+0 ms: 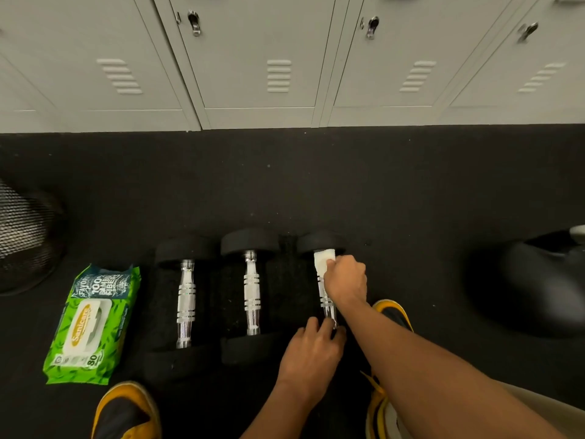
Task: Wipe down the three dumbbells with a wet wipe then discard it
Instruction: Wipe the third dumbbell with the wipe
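Firmly, right hand [345, 280] fingers grip wipe [323, 258] against dumbbell [327, 304].

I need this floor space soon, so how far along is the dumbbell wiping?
Nothing shows whether the left dumbbell and middle dumbbell are already wiped. In hand: the right hand holds the white wipe on the right dumbbell handle, while the left hand steadies its near end. Left: finishing this one and discarding the wipe, probably in the mesh bin.
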Motion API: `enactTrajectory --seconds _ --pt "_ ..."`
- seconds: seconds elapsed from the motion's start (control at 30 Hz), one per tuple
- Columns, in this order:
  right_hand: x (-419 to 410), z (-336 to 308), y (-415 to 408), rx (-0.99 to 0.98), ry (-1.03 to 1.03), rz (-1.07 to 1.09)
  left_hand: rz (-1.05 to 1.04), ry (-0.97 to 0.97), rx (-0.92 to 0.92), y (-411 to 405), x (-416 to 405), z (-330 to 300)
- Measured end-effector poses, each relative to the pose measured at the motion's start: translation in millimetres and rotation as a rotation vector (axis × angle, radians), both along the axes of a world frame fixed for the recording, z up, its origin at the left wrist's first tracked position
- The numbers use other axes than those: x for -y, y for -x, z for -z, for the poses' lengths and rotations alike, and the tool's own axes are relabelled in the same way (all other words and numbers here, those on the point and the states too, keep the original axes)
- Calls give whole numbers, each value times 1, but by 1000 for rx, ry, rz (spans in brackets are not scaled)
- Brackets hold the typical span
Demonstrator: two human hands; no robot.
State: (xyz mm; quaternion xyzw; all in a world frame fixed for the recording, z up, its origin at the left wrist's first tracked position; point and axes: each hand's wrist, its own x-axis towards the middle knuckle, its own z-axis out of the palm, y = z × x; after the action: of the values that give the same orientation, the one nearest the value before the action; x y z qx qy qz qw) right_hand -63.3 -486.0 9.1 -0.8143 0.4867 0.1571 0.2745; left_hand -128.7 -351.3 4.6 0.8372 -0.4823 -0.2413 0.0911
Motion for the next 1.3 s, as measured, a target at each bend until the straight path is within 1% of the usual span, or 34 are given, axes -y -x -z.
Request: enactTrajectory --seconds 0.17,0.27,0.33,0.4,0.43,0.53,0.67,0.73,0.83,0.9,1.0,1.3 --pt "10 -4 7 -17 160 -67 -20 -16 -25 -2 4 -4" --pt "8 -3 9 -23 273 -210 -52 -12 -52 -3 6 -8" --pt "1 0 10 -40 303 -306 -78 -20 -71 -4 7 -11" --pt "-7 8 10 -54 268 -339 -78 -45 -84 -5 8 -13" --pt "-9 12 10 -54 237 -321 -78 -59 -85 -5 8 -15" --pt "-7 17 11 -26 146 -185 -101 -52 -86 -3 7 -14" --pt "10 8 14 70 95 15 -134 -10 -59 -2 4 -10" --pt "12 1 12 56 64 -16 -142 -7 -72 -1 4 -9" --pt "-2 -5 1 19 -77 -104 -148 -9 -89 -2 3 -10" --pt "-8 -3 -7 0 -139 -82 -157 -7 -96 -1 2 -9" --pt "-8 1 -13 6 -191 -32 -183 -3 -89 2 -3 -8" --pt "-8 17 1 65 -263 -69 -229 -37 -86 -1 -16 -9"
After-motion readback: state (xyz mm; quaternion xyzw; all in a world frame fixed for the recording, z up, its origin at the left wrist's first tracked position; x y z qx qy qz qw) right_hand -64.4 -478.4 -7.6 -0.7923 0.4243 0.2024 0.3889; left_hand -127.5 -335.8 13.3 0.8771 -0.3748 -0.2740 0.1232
